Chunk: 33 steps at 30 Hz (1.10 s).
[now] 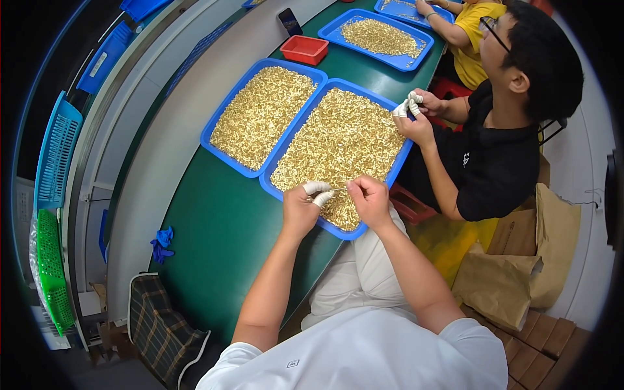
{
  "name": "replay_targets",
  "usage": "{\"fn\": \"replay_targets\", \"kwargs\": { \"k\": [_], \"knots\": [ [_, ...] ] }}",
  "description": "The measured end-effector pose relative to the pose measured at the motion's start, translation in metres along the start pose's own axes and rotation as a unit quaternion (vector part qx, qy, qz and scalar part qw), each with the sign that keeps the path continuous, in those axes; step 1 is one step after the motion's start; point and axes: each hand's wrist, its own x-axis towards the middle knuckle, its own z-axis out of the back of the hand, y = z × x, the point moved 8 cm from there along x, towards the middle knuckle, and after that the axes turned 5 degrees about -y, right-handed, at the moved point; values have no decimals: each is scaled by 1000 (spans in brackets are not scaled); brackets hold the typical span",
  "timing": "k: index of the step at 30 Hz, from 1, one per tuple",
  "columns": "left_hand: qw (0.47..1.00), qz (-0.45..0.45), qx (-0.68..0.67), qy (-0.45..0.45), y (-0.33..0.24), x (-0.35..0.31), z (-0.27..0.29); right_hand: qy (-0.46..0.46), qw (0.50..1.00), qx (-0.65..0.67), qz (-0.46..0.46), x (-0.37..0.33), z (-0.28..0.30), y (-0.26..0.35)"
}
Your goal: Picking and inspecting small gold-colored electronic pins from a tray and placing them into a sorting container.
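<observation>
My left hand, with white finger cots on its thumb and forefinger, is closed in a pinch above the near edge of a blue tray. Facing it, my right hand pinches too, its fingertips bare. Between the two sets of fingertips runs a thin gold-coloured metal piece, too small to make out its exact kind. Below lies a thick layer of small gold-coloured metal pieces, filling the tray.
A second blue tray of like pieces adjoins on the left. Beyond are a red basket, a phone and another blue tray. A co-worker in black sits close at right. Crumpled blue gloves lie on the green table.
</observation>
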Motion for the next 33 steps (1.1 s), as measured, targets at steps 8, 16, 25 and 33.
{"fn": "replay_targets", "kwargs": {
  "k": [8,16,25,33],
  "knots": [
    [984,-98,145,2,-22,-1,3,-18,999,-30,22,0,-1,14],
    [991,90,-95,-11,9,0,1,-54,998,14,-10,-2,8,1],
    [901,170,-400,16,29,-11,-29,-6,998,54,-18,-3,7,-4],
    [879,179,-442,13,32,-12,-36,-22,996,84,-29,-4,6,-8]
  ]
}}
